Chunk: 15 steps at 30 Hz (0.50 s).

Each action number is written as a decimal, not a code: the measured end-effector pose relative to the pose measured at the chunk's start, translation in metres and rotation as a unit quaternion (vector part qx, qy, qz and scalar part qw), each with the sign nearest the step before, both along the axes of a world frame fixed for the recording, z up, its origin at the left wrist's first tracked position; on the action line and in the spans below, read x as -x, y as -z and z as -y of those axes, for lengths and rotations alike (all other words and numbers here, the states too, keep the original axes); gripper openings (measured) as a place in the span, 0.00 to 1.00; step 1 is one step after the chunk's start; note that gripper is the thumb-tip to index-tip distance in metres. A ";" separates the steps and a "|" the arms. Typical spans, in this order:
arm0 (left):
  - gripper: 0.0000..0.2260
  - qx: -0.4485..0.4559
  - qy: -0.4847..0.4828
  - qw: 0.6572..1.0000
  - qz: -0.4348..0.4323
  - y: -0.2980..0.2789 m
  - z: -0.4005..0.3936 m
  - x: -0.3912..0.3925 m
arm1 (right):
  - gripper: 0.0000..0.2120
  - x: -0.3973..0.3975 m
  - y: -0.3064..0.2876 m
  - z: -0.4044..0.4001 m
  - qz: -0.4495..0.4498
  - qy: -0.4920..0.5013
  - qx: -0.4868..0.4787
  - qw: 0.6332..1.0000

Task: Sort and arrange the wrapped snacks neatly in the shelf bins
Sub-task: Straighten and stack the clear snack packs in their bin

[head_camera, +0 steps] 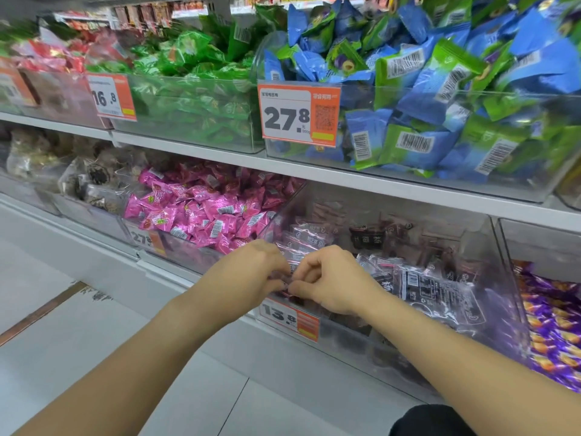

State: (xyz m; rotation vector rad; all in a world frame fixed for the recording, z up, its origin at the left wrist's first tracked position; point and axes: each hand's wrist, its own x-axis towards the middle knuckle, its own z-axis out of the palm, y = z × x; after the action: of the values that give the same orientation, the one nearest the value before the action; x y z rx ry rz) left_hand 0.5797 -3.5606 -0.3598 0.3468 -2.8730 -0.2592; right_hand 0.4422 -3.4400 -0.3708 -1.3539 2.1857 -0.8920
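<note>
At the lower centre of the frame, the left hand [251,272] and the right hand [327,280] meet fingertip to fingertip over the front edge of a clear bin [490,313] on the lower shelf. Both have their fingers curled and pinch a small dark wrapped snack [284,289] between them — it is mostly hidden by the fingers, so only a dark sliver with a red edge shows. Just below the hands an orange-and-white price tag [290,319] reading 13.8 is fixed to the bin's front wall.

Behind and to the right of the hands, the same bin holds a loose heap of dark snack packets [421,284] in clear wrap. Left of it, a neighbouring bin is piled with pink packets [204,212]; at the right edge of the frame another holds purple-and-orange packets [553,319].

On the shelf above, at the upper right, a bin brims with blue-and-green packets [440,99] behind a large price label [298,114] marked 27.8. Green packets [188,61] fill the bin at upper centre, and red ones [56,55] — blurred — sit at the upper left. Pale floor tiles [78,335] fill the lower left.
</note>
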 end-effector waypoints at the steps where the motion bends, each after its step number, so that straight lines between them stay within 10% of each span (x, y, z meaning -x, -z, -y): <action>1: 0.06 0.007 0.008 1.000 -0.007 0.000 -0.001 -0.001 | 0.06 0.002 -0.003 -0.004 0.007 -0.006 0.003 1.000; 7: 0.00 0.106 -0.004 0.994 0.019 0.004 0.006 0.004 | 0.13 0.044 -0.023 -0.036 -0.125 0.070 -0.011 0.990; 15: 0.23 0.010 0.055 0.997 -0.048 0.009 -0.020 0.020 | 0.43 0.065 -0.010 -0.032 -0.206 -0.072 -0.228 0.949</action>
State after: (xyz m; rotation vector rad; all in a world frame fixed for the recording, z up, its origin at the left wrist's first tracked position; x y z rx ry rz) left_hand 0.5599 -3.5407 -0.3690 0.1670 -2.8021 -0.2586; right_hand 0.3770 -3.4084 -0.3609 -1.5262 2.3477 -0.0287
